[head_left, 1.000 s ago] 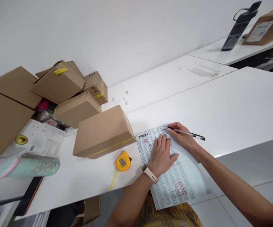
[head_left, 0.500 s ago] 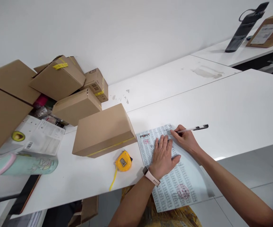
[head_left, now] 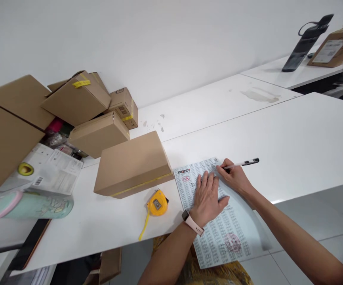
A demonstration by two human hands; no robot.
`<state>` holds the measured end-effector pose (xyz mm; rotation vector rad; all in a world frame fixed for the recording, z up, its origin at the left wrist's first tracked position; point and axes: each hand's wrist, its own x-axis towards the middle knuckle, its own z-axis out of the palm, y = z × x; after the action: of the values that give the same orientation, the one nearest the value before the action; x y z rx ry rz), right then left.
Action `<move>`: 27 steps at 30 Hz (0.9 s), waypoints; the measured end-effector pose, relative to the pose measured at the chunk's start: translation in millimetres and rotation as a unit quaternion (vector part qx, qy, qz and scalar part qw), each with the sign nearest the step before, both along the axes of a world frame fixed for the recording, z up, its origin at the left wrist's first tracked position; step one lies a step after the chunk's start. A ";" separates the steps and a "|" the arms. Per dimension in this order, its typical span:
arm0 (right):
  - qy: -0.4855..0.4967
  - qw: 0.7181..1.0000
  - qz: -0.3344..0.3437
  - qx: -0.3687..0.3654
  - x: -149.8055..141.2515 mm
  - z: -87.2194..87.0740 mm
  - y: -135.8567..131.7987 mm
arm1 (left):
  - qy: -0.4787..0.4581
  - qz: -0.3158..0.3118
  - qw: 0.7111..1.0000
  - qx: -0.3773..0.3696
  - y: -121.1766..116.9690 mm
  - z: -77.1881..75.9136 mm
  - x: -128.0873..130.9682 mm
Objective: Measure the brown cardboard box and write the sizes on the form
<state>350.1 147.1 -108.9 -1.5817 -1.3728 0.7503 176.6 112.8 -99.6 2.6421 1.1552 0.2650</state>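
Note:
A printed paper document (head_left: pixel 213 245) with a PONY logo and red stamps lies at the front edge of the table, its lower part hanging over. My left hand (head_left: pixel 208 196) rests flat on the sheet, fingers spread, with a pink-banded watch at the wrist. In my right hand (head_left: pixel 234 177) a pen (head_left: pixel 245 162) is gripped near its tip, which is hidden by the fingers at the sheet's upper right. Left of the paper sits a yellow tape measure (head_left: pixel 157 203) with a short length of tape pulled out. A closed cardboard box (head_left: pixel 132 164) stands just behind it.
More cardboard boxes (head_left: pixel 79 99) are piled at the back left, beside a white package (head_left: pixel 52 168) with an avocado picture. A mint-green bottle (head_left: pixel 46 205) lies in front of that. Far right, a dark water bottle (head_left: pixel 303 47) stands near a labelled carton (head_left: pixel 327 53).
The view has shifted slightly, so most things appear a little to the right or lower. My left hand stays on the paper, and my right hand still holds the pen at nearly the same spot.

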 end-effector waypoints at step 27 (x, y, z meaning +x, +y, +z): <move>-0.020 1.000 -0.004 0.010 2.1 0.6 0.7 | -0.012 0.001 1.000 -0.017 -1.0 4.3 -0.6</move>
<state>352.1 147.8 -108.3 -1.5929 -1.3969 0.7018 176.0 111.8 -95.3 2.6016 1.1434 0.2751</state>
